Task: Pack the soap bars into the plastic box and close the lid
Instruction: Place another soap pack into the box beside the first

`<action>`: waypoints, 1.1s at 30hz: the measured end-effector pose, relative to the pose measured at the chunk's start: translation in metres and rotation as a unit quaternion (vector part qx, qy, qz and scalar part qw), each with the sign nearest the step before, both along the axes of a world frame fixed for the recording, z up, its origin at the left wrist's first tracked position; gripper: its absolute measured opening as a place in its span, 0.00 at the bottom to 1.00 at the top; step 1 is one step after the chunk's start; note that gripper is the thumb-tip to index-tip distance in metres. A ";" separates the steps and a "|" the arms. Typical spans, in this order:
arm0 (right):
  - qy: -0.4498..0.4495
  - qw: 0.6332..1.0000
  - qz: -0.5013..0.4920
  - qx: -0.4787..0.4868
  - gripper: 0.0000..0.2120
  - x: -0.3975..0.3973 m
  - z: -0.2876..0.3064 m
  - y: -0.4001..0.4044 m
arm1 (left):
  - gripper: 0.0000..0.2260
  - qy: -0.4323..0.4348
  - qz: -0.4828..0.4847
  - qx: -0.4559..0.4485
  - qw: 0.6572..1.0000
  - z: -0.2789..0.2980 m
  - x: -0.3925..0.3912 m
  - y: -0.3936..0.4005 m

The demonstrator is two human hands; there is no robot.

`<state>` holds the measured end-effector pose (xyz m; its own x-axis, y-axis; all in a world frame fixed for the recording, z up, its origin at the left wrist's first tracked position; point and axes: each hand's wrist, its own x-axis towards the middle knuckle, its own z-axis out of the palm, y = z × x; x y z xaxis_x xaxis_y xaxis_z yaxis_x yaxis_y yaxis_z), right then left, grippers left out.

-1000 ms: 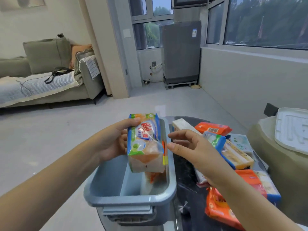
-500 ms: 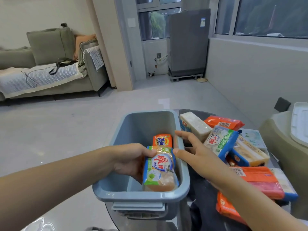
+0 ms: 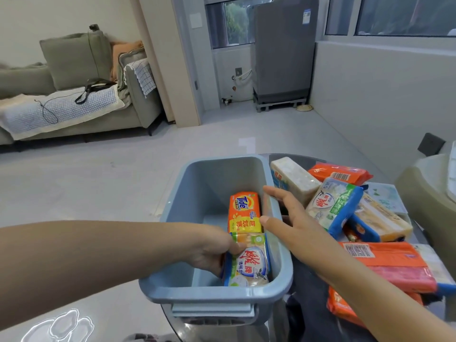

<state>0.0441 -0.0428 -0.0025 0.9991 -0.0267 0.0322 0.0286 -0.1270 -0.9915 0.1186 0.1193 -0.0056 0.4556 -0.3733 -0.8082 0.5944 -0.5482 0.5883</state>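
Soft daylight from the windows (image 3: 404,14); slightly blurry throughout; wide-angle bending at edges.

1. The left hand's (image 3: 212,250) fingers are hidden behind the soap bar (image 3: 248,260)
2. The white lid (image 3: 452,174) is cut by the right edge
3. The small print on the wrappers is unreadable

We see a dark glass table (image 3: 306,287): the grey plastic box (image 3: 217,291) sits at its left edge, and a heap of wrapped soap bars (image 3: 357,218) crowds the right side.
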 end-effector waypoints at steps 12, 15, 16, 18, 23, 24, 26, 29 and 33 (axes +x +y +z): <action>-0.004 1.000 0.015 -0.016 0.23 0.000 0.002 -0.002 | 0.12 -0.065 -0.029 0.036 0.997 0.011 -0.004 -0.011; 0.004 1.000 0.015 -0.017 0.22 -0.003 0.002 -0.004 | 0.11 -0.105 0.020 -0.004 0.994 0.021 -0.003 -0.011; 0.004 1.000 0.014 -0.019 0.22 -0.003 0.002 -0.005 | 0.12 -0.113 0.037 -0.018 0.993 0.025 -0.004 -0.009; -0.001 1.000 0.010 -0.018 0.22 -0.005 0.003 -0.006 | 0.13 -0.136 0.041 -0.034 0.989 0.034 -0.006 -0.006; -0.016 1.000 -0.014 -0.008 0.18 -0.006 0.006 -0.011 | 0.07 -0.303 0.035 -0.018 0.952 0.046 -0.011 -0.008; -0.019 0.999 -0.021 -0.015 0.18 -0.005 0.007 -0.013 | 0.13 -0.343 0.038 -0.020 0.938 0.047 -0.010 -0.009; -0.026 0.998 -0.040 -0.038 0.17 -0.004 0.010 -0.018 | 0.20 -0.395 0.048 -0.035 0.917 0.049 -0.007 -0.014; -0.039 0.994 -0.082 -0.065 0.17 -0.002 0.013 -0.028 | 0.16 -0.443 0.058 -0.061 0.893 0.054 -0.006 -0.027; -0.063 0.983 -0.141 -0.097 0.14 0.007 0.014 -0.045 | 0.14 -0.537 0.034 -0.057 0.841 0.056 -0.004 -0.049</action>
